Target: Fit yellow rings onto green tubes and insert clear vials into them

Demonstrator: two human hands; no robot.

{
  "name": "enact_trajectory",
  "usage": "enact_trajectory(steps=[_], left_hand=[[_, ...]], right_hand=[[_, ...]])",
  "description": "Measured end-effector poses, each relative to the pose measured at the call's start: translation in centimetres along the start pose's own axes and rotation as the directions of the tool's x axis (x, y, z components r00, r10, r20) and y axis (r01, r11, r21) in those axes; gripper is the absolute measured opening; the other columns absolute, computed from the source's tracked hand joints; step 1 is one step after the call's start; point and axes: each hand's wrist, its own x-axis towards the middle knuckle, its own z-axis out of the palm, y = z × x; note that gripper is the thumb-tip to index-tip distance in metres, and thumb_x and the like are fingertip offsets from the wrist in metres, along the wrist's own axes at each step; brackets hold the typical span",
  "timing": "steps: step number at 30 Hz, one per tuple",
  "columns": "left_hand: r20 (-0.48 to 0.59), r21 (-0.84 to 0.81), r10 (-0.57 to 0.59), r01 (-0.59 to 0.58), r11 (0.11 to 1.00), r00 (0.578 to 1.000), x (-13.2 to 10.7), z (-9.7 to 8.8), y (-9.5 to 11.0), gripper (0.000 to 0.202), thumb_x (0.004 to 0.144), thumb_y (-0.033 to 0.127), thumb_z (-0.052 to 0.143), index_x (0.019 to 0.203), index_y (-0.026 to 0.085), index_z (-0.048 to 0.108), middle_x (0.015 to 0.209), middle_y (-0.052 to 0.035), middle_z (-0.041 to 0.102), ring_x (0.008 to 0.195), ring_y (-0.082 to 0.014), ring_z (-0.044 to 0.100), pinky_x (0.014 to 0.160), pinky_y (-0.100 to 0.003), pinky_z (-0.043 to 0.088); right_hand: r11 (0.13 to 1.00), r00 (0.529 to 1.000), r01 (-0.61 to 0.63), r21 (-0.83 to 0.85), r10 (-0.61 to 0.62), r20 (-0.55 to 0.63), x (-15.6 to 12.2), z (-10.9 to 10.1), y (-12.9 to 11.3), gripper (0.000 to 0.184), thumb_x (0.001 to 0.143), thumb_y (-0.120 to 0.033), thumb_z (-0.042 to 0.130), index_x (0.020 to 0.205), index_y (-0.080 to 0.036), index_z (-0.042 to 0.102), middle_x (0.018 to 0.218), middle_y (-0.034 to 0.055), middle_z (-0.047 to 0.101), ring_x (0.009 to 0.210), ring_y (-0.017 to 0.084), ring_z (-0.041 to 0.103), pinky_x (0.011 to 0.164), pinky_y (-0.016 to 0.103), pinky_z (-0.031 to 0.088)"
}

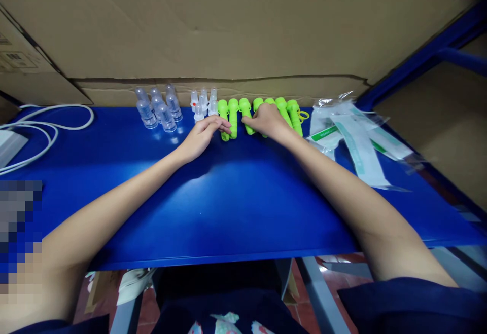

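Note:
Several lime-green tubes [233,116] with rounded heads, shaped like small flashlights, lie side by side in a row at the back of the blue table. My left hand [203,134] reaches the row's left end, fingers stretched out across the lower part of the leftmost tubes. Curled over the middle of the row, my right hand [268,120] has its thumb on one lime-green tube [245,108]; its other fingertips are partly hidden. A yellow cord loop [304,116] shows at the row's right end. Small clear pieces with white bases [203,100] stand just left of the row.
Clear plastic bottle-like pieces [166,117] stand at the back left. White cable [57,126] coils at the far left. Plastic packets with green print [357,146] lie on the right. A cardboard wall [213,30] rises behind the blue table [213,212]; blue frame bars [429,50] flank the right.

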Motion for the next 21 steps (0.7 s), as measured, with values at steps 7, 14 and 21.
enact_trajectory(steps=[7, 14, 21], left_hand=[[0.006, 0.005, 0.008, -0.008, 1.000, 1.000, -0.1, 0.0, 0.0, 0.028, 0.103, 0.027, 0.047, 0.095, 0.015, 0.072, 0.098, -0.0088, 0.079, 0.097, -0.0186, 0.072, 0.095, -0.033, 0.053], [-0.048, -0.212, -0.123, 0.111, 0.971, 0.991, 0.4, 0.3, -1.6, 0.044, 0.105, 0.057, 0.048, 0.118, 0.018, 0.064, 0.099, -0.0074, 0.080, 0.089, -0.0196, 0.075, 0.071, -0.029, 0.051], [-0.029, -0.250, -0.121, 0.110, 0.962, 0.992, 0.2, 0.4, -1.2, 0.041, 0.093, 0.058, 0.069, 0.092, 0.018, 0.064, 0.089, -0.0062, 0.077, 0.080, -0.0193, 0.072, 0.077, -0.032, 0.055]], right_hand=[[0.994, 0.998, -0.055, 0.098, 0.053, 0.022, -2.2, -4.5, -1.7, 0.041, 0.095, -0.029, 0.061, 0.055, -0.021, 0.055, 0.045, 0.0020, 0.046, 0.057, 0.018, 0.057, 0.070, 0.034, 0.051], [0.945, 0.982, 0.164, 0.284, -0.184, 0.043, -5.9, -3.8, -4.6, 0.037, 0.096, -0.030, 0.062, 0.061, -0.020, 0.059, 0.042, 0.0005, 0.049, 0.050, 0.018, 0.058, 0.070, 0.035, 0.056], [0.886, 0.943, 0.142, 0.441, -0.256, 0.211, -5.5, -3.5, -3.9, 0.040, 0.090, -0.047, 0.079, 0.067, -0.019, 0.062, 0.052, -0.0011, 0.055, 0.048, 0.015, 0.056, 0.071, 0.038, 0.056]])
